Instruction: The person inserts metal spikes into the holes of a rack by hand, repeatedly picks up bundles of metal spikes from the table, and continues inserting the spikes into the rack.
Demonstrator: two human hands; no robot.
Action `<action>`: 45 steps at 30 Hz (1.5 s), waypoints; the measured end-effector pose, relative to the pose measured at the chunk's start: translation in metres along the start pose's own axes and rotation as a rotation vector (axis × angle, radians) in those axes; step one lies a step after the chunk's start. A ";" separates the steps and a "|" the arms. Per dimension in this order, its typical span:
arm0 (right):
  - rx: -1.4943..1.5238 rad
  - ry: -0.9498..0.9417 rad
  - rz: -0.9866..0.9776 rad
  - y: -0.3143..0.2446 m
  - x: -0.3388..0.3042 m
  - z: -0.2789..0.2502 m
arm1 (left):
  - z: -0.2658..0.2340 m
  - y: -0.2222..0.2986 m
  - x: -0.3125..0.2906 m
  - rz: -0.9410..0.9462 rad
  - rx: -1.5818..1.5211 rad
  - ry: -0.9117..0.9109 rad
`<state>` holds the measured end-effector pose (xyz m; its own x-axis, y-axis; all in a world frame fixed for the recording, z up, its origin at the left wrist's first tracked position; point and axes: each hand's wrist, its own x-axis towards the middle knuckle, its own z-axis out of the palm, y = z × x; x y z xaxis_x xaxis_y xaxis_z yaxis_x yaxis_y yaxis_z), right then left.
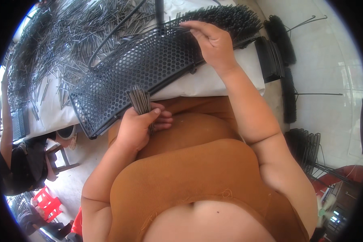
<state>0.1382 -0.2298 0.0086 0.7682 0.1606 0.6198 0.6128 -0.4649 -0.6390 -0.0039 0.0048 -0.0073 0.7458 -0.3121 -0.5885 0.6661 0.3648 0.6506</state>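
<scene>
A bundle of thin dark grey rods stands upright in my left hand, its fingers wrapped round the lower part, just in front of a black perforated panel. The panel lies slantwise on the table, its surface full of small round holes. Toward its far right end, many rods stand packed in the holes. My right hand is over the panel beside the near edge of these rods. Its thumb and fingertips are pinched together; whatever lies between them is too small to make out.
A large heap of loose rods covers the far left of the white-covered table. Black brush-like pieces with wire handles lie along the right. Other people sit at the left, near a red plastic chair.
</scene>
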 end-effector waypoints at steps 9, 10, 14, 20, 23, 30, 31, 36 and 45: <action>0.039 -0.082 0.026 0.003 0.007 -0.003 | 0.001 0.001 0.001 -0.004 -0.003 0.000; -0.052 -0.109 0.051 -0.001 0.009 -0.003 | 0.002 0.001 0.001 -0.008 -0.006 0.004; -0.307 -0.062 -0.063 -0.011 0.023 0.014 | 0.000 0.000 0.002 0.003 0.020 0.004; -0.608 0.065 -0.286 -0.026 0.050 0.024 | -0.003 -0.002 0.002 0.014 0.038 0.005; -0.597 0.032 -0.195 -0.026 0.058 0.025 | -0.003 -0.001 0.002 0.007 0.043 0.009; -0.675 -0.021 -0.291 -0.006 0.060 0.021 | -0.004 -0.001 0.003 -0.009 0.045 -0.013; -0.641 -0.084 -0.235 -0.006 0.060 0.020 | -0.003 -0.001 0.003 -0.009 0.040 -0.012; -0.581 -0.159 -0.152 -0.009 0.060 0.008 | -0.003 0.000 0.003 -0.013 0.053 -0.003; -0.665 -0.174 -0.239 0.016 0.050 -0.011 | -0.001 0.000 0.003 -0.020 0.048 -0.003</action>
<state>0.1841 -0.2393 0.0343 0.6796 0.4342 0.5913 0.5674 -0.8220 -0.0485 -0.0017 0.0045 -0.0091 0.7324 -0.3220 -0.6000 0.6805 0.3156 0.6613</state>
